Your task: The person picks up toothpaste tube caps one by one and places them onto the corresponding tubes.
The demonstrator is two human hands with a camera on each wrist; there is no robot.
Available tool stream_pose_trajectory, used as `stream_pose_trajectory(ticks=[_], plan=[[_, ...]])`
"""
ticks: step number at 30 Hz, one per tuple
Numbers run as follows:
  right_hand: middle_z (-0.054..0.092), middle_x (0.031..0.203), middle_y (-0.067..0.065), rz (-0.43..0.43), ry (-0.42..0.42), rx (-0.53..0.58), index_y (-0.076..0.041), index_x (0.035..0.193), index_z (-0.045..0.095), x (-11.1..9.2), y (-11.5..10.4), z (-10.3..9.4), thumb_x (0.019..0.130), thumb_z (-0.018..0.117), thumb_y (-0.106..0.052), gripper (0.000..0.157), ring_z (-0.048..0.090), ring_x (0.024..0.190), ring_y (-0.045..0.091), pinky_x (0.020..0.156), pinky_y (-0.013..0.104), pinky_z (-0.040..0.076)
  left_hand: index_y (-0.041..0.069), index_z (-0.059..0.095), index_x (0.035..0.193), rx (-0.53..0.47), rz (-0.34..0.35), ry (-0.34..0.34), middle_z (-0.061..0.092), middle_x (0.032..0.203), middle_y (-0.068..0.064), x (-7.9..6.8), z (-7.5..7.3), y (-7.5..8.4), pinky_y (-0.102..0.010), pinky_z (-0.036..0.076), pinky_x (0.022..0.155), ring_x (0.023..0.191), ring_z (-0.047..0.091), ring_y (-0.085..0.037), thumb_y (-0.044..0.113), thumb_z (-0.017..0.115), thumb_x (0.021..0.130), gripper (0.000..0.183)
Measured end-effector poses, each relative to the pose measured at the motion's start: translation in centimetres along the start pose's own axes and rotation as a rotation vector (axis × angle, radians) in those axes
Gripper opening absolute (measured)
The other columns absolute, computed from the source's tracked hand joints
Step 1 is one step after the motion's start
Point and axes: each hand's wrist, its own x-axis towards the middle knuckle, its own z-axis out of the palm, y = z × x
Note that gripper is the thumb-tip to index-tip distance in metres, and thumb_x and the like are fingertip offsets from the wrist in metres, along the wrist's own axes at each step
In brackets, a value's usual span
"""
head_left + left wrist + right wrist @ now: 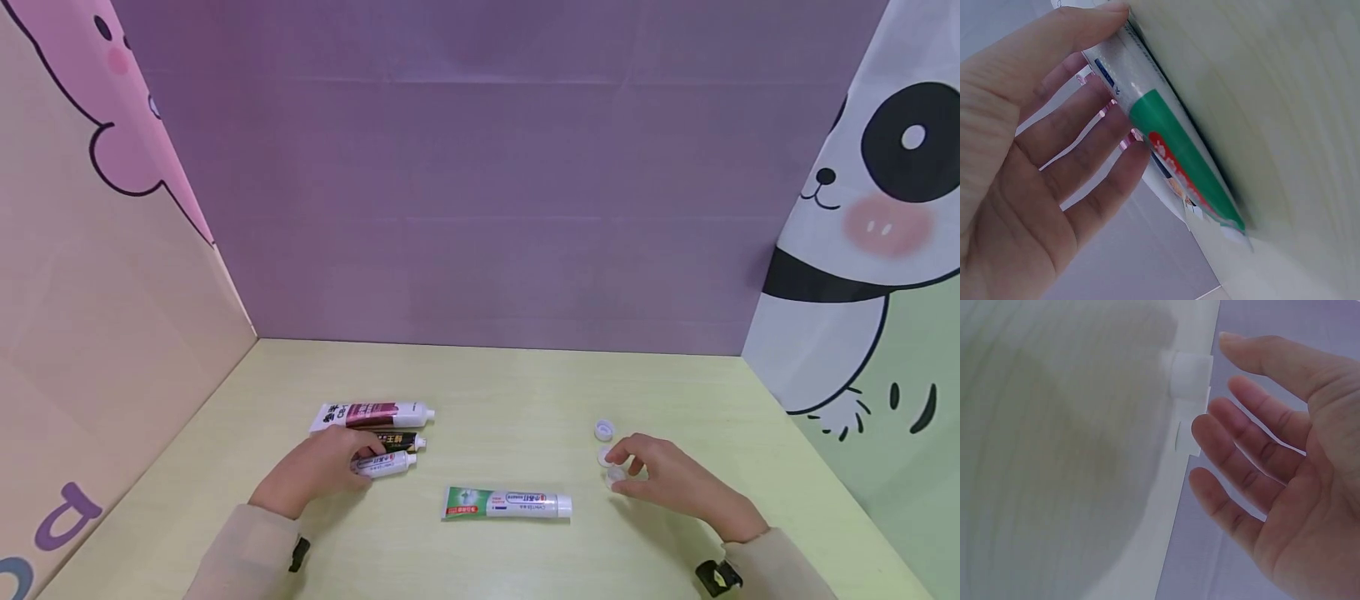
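My left hand pinches a small white toothpaste tube between thumb and fingers. In the left wrist view, this tube shows a green end with a red label. Just behind it lie a black-and-gold tube and a larger white-and-maroon tube, uncapped nozzles pointing right. Over on the right, my right hand is beside several white caps standing in a row. In the right wrist view its fingers are apart and loosely bent, next to the nearest cap, with nothing held.
A green-and-white toothpaste tube with its cap on lies across the front middle of the pale wooden table. A purple panel rises at the back. Printed side panels border the table left and right.
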Motion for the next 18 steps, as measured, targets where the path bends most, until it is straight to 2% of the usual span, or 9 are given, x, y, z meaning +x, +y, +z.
stream_pose_trajectory(ticks=[6,13,18], plan=[[0.064,0.107,0.001,0.006,-0.019,0.013,-0.007,0.108,0.066,-0.02,0.07,0.13,0.088,0.078,-0.023,0.029,0.06,0.084,0.01,0.07,0.03,0.052,0.012,0.073,0.102,-0.022,0.009,-0.007,0.067,0.093,0.003,0.02,0.0,-0.08,-0.042,0.052,0.083,0.085,0.059,-0.014,0.008,0.086,0.075,0.03],[0.064,0.105,0.001,0.03,-0.027,0.038,-0.007,0.107,0.065,0.04,0.34,0.34,0.086,0.079,-0.019,0.027,0.06,0.084,0.01,0.07,0.028,0.052,0.014,0.07,0.1,0.001,0.107,-0.002,0.06,0.085,0.007,0.01,-0.12,-0.4,-0.034,0.05,0.073,0.078,0.053,-0.01,0.006,0.084,0.076,0.029],[0.063,0.106,0.0,0.054,-0.046,0.08,-0.007,0.106,0.064,0.06,0.6,0.53,0.085,0.079,-0.014,0.026,0.061,0.084,0.01,0.07,0.027,0.053,0.015,0.069,0.101,-0.023,0.155,-0.013,0.058,0.085,0.008,-0.04,-0.35,-0.42,-0.033,0.049,0.072,0.078,0.051,-0.011,0.005,0.081,0.076,0.03]])
